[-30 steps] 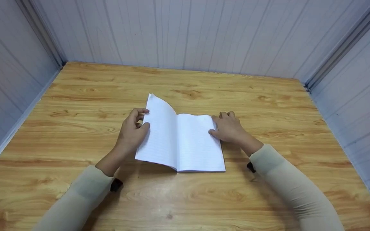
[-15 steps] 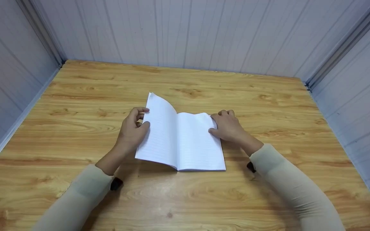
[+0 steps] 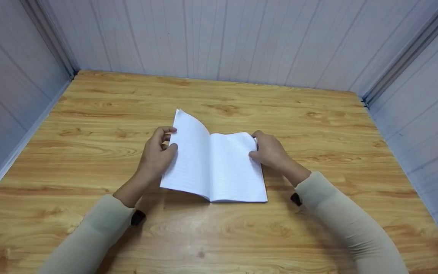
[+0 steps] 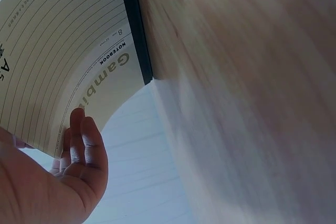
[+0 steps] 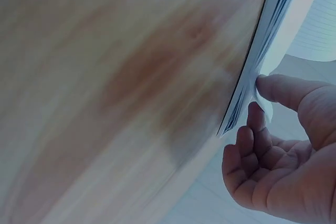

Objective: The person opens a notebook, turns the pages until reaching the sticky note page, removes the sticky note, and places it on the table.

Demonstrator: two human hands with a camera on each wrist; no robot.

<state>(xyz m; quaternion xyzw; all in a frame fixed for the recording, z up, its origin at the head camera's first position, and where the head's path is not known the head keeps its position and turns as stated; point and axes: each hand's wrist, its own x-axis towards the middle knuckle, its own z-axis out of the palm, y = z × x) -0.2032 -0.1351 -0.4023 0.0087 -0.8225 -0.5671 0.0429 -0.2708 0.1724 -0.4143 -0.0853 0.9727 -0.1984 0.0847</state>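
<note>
A notebook (image 3: 234, 171) with white lined pages lies spread on the wooden table. Its left half is raised, and my left hand (image 3: 157, 154) grips that half at the outer edge, thumb on the page and fingers behind. From below, the left wrist view shows the printed cover (image 4: 79, 51), marked "NOTEBOOK", with a dark spine strip (image 4: 135, 30). At the upper right edge my right hand (image 3: 272, 152) pinches the page corner between thumb and index finger. That corner bends up off the page stack (image 5: 252, 72), while the other fingers curl below it.
The wooden table (image 3: 219, 239) spreads around the notebook on all sides. White panelled walls (image 3: 219, 38) stand behind it and to the left and right. A small dark device (image 3: 138, 218) sits under the left cuff, another (image 3: 296, 198) under the right.
My right fingers have curled in at the corner, and the top right page edge has lifted and bent. My left hand holds its half of the notebook as before.
</note>
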